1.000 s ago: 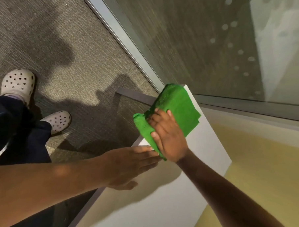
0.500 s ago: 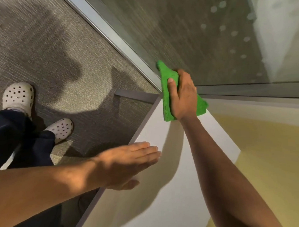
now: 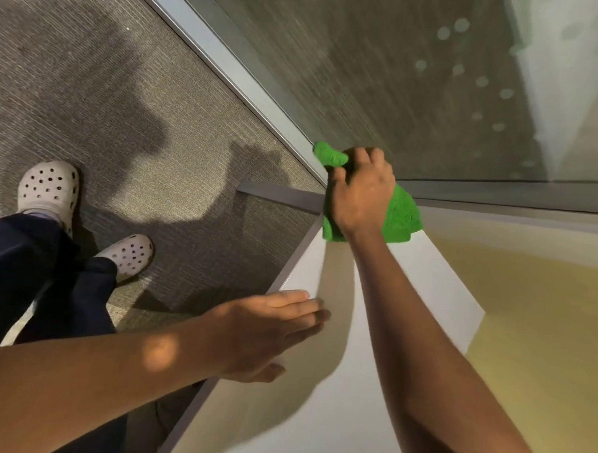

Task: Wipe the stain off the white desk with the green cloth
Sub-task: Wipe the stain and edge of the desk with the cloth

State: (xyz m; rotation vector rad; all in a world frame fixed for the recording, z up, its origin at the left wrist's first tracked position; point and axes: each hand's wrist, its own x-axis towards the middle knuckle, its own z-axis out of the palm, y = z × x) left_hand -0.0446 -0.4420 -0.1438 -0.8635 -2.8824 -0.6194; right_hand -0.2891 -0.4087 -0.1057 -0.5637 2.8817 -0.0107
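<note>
Two perforated pale clogs stood on the ribbed grey carpet at the left, below dark trouser legs, with wide bare floor around them. A grey metal frame rail ran diagonally between carpet and a glass wall. The left hand lay flat and open, fingers together, palm down on the near-left edge of the smooth white tabletop, its thumb hanging past the grey edge band. Most of the narrow surface between the two arms was bare. The right hand was closed around the fuzzy green cloth, bunched at the far corner of the tabletop, beside the rail; one tuft stuck out above the knuckles, and a wider fold spread to the right. Yellowish flooring lay beyond the right edge.
</note>
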